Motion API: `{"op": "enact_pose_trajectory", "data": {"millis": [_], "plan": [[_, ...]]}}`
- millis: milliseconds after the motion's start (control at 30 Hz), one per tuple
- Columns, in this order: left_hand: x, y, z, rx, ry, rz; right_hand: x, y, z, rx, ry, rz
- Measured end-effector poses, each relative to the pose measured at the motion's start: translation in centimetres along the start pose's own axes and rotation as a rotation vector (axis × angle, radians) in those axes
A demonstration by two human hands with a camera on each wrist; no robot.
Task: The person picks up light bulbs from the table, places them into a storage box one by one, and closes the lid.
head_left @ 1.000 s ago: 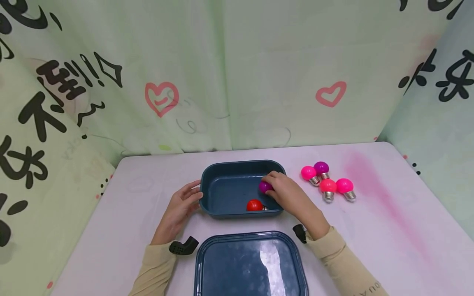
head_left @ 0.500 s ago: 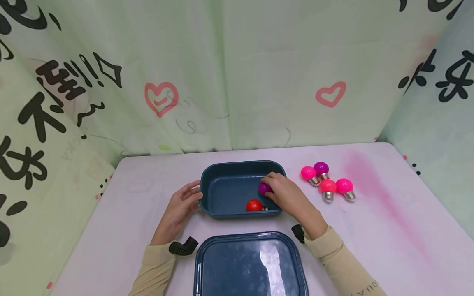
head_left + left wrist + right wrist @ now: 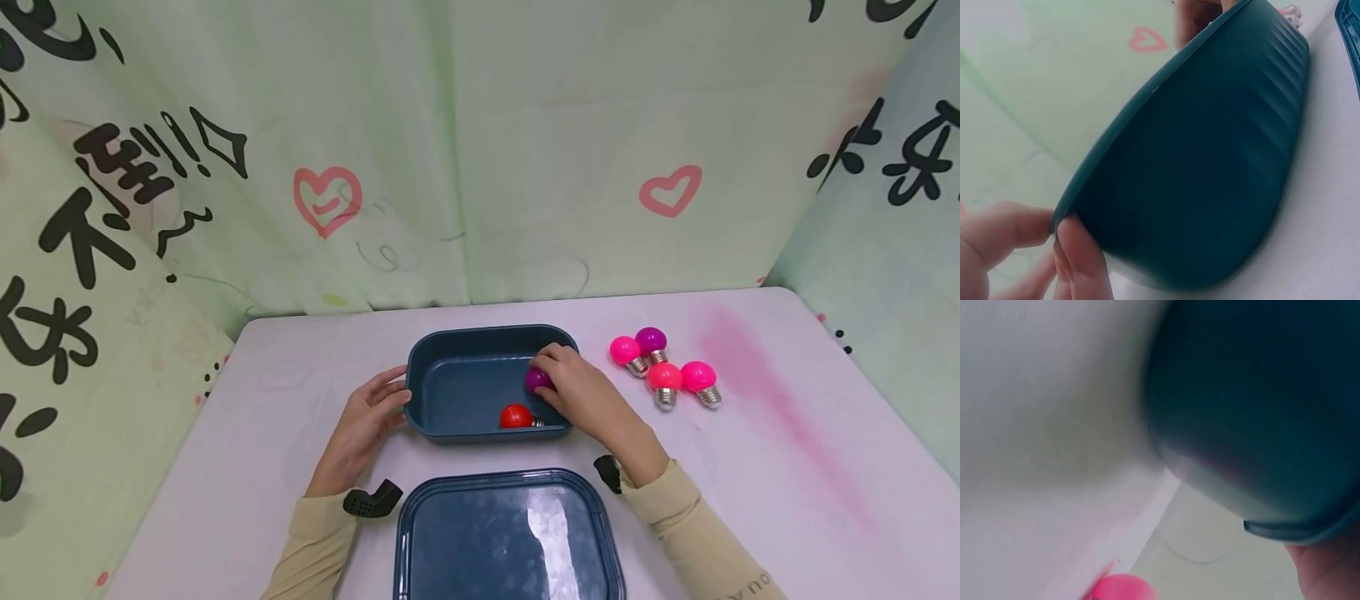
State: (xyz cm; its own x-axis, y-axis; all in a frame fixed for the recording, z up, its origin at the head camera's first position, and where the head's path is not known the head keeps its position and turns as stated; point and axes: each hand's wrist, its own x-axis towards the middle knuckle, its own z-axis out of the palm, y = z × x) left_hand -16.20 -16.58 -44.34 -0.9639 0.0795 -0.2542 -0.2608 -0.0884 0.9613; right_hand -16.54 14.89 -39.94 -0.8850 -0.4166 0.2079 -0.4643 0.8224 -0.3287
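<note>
A dark blue rectangular container (image 3: 465,437) stands on the table in the head view. My left hand (image 3: 367,421) pinches the rim at its left end; in the left wrist view the fingers (image 3: 1085,259) lie against the outer wall. Reaching over the right end, my right hand (image 3: 588,400) grips a purple light bulb (image 3: 536,379) low inside the container, its base hidden by the hand. A red bulb (image 3: 515,416) lies on its side by the front wall, its metal screw base pointing right. The right wrist view shows mostly the container's outer end wall (image 3: 1241,412).
A glossy dark blue lid (image 3: 487,542) lies in front of the container, between the forearms. Several pink, purple and coral bulbs (image 3: 665,377) cluster on the table to the right. A printed green curtain (image 3: 495,167) hangs behind the white table (image 3: 765,500).
Both hands keep nearly the same places, the left at the rim and the right on the purple bulb. Only tiny shifts of the right hand show.
</note>
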Motion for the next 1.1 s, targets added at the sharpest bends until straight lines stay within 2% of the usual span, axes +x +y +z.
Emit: {"op": "enact_pose_trajectory", "data": {"millis": [300,900,1100], "plan": [[0.1,0.0,0.0,-0.011,0.001,-0.003,0.1,0.9,-1.3,-0.001,0.016,0.006],[-0.1,0.0,-0.1,-0.014,-0.014,-0.006,-0.1,2.3,-3.0,-0.022,0.02,0.105],[0.0,0.0,0.0,-0.009,-0.007,-0.006,-0.2,3.1,-3.3,-0.04,0.03,0.11]]}}
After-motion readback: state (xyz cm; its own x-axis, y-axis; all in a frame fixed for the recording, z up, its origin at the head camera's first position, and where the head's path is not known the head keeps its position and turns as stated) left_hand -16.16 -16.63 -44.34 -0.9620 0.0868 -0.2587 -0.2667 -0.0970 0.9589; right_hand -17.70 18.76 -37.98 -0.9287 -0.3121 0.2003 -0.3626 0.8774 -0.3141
